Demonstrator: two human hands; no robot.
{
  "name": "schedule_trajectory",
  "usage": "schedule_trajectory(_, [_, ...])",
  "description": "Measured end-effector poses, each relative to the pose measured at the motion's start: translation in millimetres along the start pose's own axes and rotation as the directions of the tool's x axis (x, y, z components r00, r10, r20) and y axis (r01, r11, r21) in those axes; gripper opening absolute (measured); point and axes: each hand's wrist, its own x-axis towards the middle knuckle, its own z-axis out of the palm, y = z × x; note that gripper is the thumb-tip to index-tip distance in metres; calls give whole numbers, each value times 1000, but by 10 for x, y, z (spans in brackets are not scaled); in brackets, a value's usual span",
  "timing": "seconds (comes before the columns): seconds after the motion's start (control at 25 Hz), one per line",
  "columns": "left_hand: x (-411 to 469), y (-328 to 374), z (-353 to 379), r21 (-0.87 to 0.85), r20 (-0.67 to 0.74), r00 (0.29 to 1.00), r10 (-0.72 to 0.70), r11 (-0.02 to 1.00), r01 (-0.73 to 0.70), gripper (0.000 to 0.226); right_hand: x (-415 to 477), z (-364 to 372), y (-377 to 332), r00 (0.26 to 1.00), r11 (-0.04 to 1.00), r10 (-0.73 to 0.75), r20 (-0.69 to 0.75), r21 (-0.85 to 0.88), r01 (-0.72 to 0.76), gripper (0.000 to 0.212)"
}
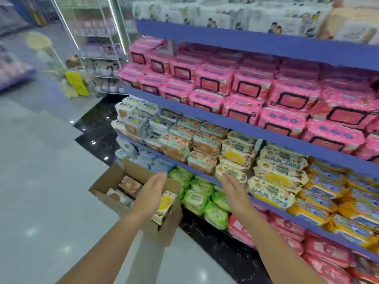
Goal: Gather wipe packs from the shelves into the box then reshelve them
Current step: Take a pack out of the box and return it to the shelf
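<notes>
The left grip (150,198) is spread flat with straight fingers and holds nothing. It hovers over the box (106,179), which sits on the floor (41,171) against the shelves (205,117). A yellow pack (165,208) leans in the box's near corner, just beside that palm. More packs (129,185) lie inside. The right grip (235,193), equally flat and empty, reaches toward the shelved packs (274,181).

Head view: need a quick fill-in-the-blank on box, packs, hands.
The cardboard box stands on the ____. The wipe packs on the second shelf from the top are ____. Fingers of the left hand and right hand are ____, not curled.
Missing: floor; pink; straight.
</notes>
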Motion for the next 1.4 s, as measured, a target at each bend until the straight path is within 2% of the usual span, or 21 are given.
schedule_trajectory(0.16, [391,-705,-1513,48,-94,990,-105,993,110,37,344,1520,-50,998,999,51,46,-14,-50,54])
schedule_trajectory(0.28, [769,-1057,-2219,149,-81,979,-186,969,196,25,669,2313,13,993,993,111,47,31,-113,53])
schedule_trajectory(0.36, [1138,-1258,-2468,207,-41,971,-235,949,239,19,975,2746,148,984,984,170,54,48,-172,54])
schedule_trajectory(0.56, [2215,-1811,-2840,267,31,939,-343,908,323,24,1940,3802,547,956,955,277,93,84,-285,52])
schedule_trajectory(0.68, [3000,-2226,-3043,336,71,910,-409,868,364,56,2499,4357,748,933,936,340,117,57,-348,50])
schedule_trajectory(0.72, [3252,-2360,-3093,367,86,900,-426,854,369,56,2672,4517,834,924,929,360,127,39,-367,51])
schedule_trajectory(0.88, [4309,-3007,-3188,476,142,862,-487,797,372,23,3345,5051,1355,873,880,474,116,-54,-471,56])
schedule_trajectory(0.96, [4776,-3439,-3207,616,182,834,-520,722,315,13,3620,5265,1720,853,858,511,108,-121,-498,58])
schedule_trajectory(1.0, [4974,-3680,-3219,698,207,818,-536,667,260,16,3745,5356,1910,843,847,527,113,-155,-508,59])
schedule_trajectory(1.12, [5459,-4361,-3208,854,308,731,-608,515,68,51,4134,5583,2482,803,804,580,140,-259,-535,68])
schedule_trajectory(1.24, [5733,-4927,-3106,912,380,670,-638,378,-158,84,4440,5830,3064,738,726,644,200,-464,-507,91])
schedule_trajectory(1.32, [5809,-5171,-2995,918,392,663,-638,228,-323,89,4530,5968,3356,709,666,664,237,-618,-418,94])
schedule_trajectory(1.4, [5860,-5302,-2875,860,429,644,-633,69,-505,85,4576,6041,3587,711,601,659,246,-741,-300,100])
